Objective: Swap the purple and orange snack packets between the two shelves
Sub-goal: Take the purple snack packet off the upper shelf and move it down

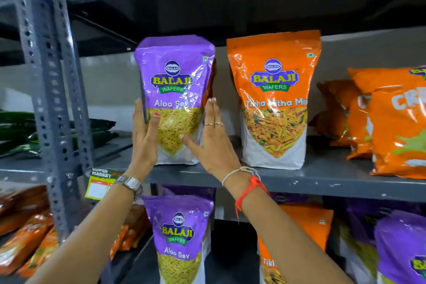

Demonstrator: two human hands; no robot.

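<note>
A purple Aloo Sev packet (175, 76) stands upright on the upper shelf (334, 180). My left hand (144, 140) lies flat against its left side with the thumb on the front. My right hand (213, 143) presses its right side, fingers straight, thumb across the lower front. The edge of a darker packet shows just behind it. An orange Tikha Mitha Mix packet (274, 90) stands right beside it on the same shelf. On the shelf below, a second purple packet (178, 233) stands under my arms, and an orange packet (309, 221) is partly hidden by my right forearm.
Orange crisp bags (396, 127) crowd the upper shelf's right end. A perforated grey upright (53, 90) stands at the left, with a price tag (101, 182) at the shelf edge. Dark green packets (16, 131) lie beyond it. More purple packets (401, 251) fill the lower right.
</note>
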